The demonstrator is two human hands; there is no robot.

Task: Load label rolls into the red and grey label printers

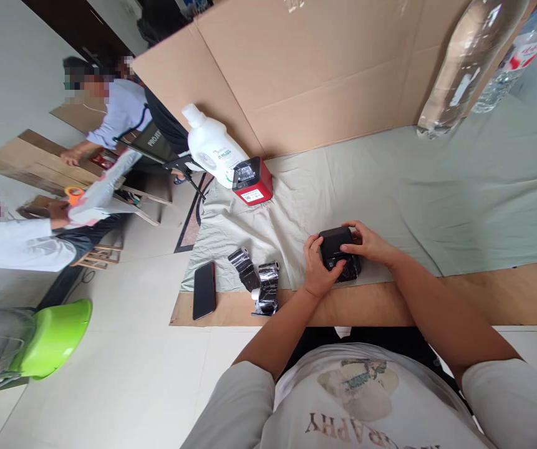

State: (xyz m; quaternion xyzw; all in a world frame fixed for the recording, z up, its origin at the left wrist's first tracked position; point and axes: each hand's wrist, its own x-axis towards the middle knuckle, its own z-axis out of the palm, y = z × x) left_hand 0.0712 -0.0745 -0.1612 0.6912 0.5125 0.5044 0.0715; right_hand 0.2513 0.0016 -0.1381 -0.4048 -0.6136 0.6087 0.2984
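Note:
A small black boxy device (336,238) rests on the cloth near the table's front edge, held from both sides. My left hand (319,271) is closed around its left side, with the thumb on its lower front part. From the right, my right hand (368,243) grips it, fingers at the far corner and thumb across the top. The lower part of the device looks glossy, but its details are too small to make out. Left of my left hand lie two small rolls of shiny dark film (268,280), partly unwound. Beside them is a black phone (204,290).
A red box with a black top (254,182) and a white jug (214,146) stand at the back left. A cardboard panel (324,75) rises along the back, with large clear bottles (464,68) at right. Two people sit beyond, near a green tub (57,337).

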